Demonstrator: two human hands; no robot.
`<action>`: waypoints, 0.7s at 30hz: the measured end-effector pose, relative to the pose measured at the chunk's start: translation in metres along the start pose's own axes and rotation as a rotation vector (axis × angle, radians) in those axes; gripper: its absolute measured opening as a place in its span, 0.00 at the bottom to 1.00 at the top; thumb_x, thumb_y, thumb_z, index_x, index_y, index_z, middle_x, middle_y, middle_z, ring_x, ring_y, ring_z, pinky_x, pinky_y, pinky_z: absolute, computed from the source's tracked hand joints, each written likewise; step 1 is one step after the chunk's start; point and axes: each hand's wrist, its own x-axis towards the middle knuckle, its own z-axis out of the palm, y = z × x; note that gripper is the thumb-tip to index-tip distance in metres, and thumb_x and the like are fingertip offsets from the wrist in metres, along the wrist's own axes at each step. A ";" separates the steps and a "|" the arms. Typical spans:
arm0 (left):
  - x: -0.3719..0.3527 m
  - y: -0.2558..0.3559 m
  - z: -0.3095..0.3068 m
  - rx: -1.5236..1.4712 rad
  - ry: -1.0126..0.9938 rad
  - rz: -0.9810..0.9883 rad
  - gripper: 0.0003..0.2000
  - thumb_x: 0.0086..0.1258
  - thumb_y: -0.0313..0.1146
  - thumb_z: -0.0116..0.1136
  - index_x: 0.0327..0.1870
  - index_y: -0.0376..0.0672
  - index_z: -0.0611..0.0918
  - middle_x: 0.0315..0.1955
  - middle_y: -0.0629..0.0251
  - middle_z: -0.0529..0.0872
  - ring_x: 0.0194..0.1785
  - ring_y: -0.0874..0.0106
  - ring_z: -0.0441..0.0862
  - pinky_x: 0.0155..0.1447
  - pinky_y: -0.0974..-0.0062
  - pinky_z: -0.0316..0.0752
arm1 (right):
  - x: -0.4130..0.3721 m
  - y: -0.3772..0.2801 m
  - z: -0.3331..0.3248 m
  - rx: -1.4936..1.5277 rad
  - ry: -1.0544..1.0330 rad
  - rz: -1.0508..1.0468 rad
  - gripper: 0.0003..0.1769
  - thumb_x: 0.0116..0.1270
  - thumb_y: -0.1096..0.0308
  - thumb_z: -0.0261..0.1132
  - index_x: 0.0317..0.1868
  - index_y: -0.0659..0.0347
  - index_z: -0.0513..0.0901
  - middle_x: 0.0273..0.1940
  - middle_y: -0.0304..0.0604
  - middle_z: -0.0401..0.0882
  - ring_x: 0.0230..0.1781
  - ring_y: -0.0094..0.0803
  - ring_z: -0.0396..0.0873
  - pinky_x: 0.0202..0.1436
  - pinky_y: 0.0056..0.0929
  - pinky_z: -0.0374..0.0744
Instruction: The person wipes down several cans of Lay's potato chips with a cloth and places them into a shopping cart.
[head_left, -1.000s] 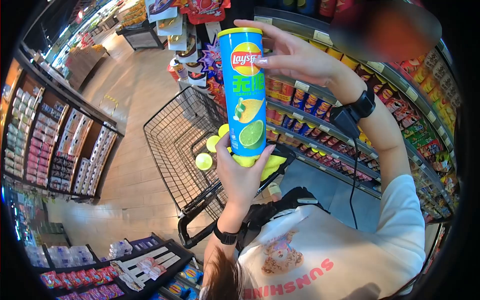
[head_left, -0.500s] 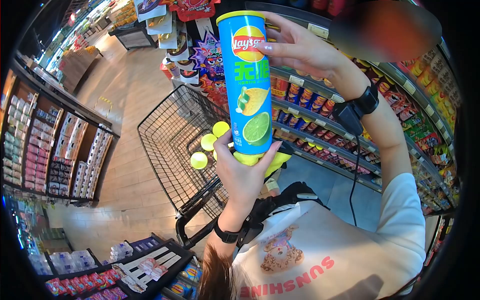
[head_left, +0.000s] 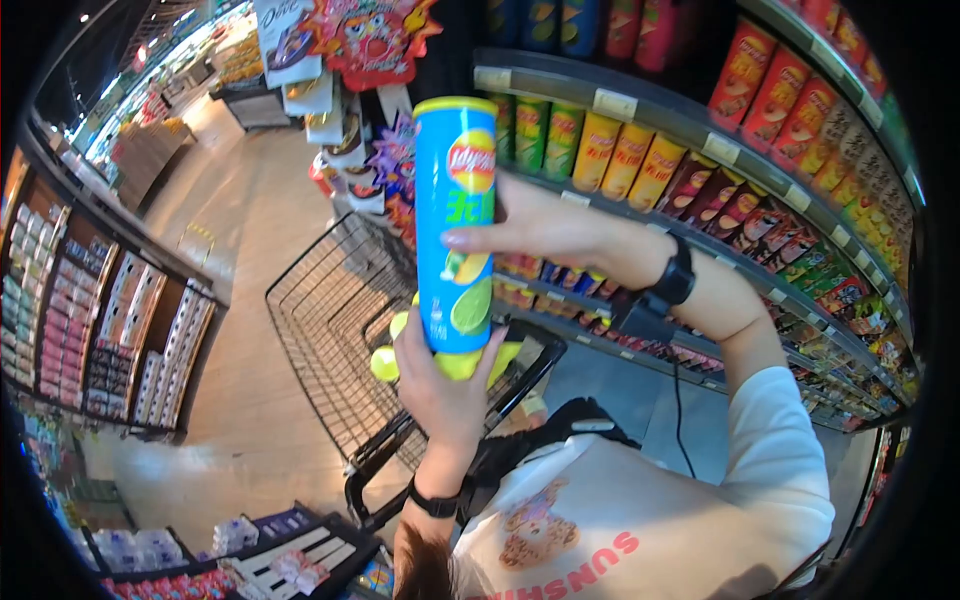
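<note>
A tall blue Lay's chip can (head_left: 440, 190) with a yellow lid and a lime picture stands nearly upright in front of me. My left hand (head_left: 445, 395) is closed around its yellow base, thumb and fingers on opposite sides. My right hand (head_left: 535, 220) grips the can's right side around mid-height, thumb across the printed front; the other fingers are hidden behind it. Below and beyond the can is a black wire shopping cart (head_left: 310, 320). Round yellow things (head_left: 384, 363) show inside the cart, partly covered by my left hand.
Curving shelves on the right hold yellow chip cans (head_left: 628, 160), green chip cans (head_left: 548, 135) and red chip cans (head_left: 745, 75). Bagged snacks (head_left: 370, 40) hang beyond the cart. At left stands a shelf of packaged goods (head_left: 120, 330), with wooden floor (head_left: 250, 390) between.
The can has shifted lower and slightly left in view. My right hand has slid from near its top down to its middle. More of the upper shelves now shows.
</note>
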 end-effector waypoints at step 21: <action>-0.095 -0.119 -0.048 0.262 0.263 -0.308 0.28 0.61 0.29 0.68 0.61 0.33 0.70 0.39 0.53 0.81 0.42 0.61 0.80 0.47 0.67 0.75 | 0.150 -0.006 -0.235 -0.867 0.783 -0.607 0.39 0.54 0.69 0.76 0.62 0.59 0.62 0.56 0.45 0.74 0.58 0.31 0.73 0.60 0.31 0.75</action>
